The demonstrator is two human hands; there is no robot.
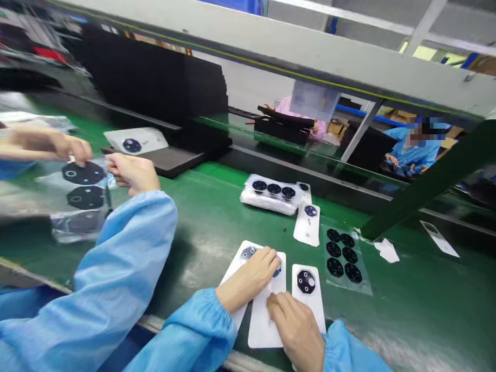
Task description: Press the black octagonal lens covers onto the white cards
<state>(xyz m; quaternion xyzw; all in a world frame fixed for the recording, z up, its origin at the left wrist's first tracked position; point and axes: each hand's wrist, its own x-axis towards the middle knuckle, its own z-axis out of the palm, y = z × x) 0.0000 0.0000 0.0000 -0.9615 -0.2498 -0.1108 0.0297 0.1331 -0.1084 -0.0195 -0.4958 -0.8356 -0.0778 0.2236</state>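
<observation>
My left hand (250, 279) lies flat on a white phone back cover (263, 325) at the near edge of the green belt, with its fingertips over the round camera ring. My right hand (296, 328) sits just right of it, fingers bent and pinching the edge between that cover and another white cover (315, 305) that bears a black camera disc (306, 281). A third white cover (234, 266) lies partly under my left wrist.
A clear film sheet of several black discs (344, 256) lies to the right, one more white cover (308, 225) and a wrapped pack of discs (271, 194) behind. At left a co-worker's hands (132, 173) hold a film sheet of discs (83, 186). Black foam trays (155, 77) are stacked beyond.
</observation>
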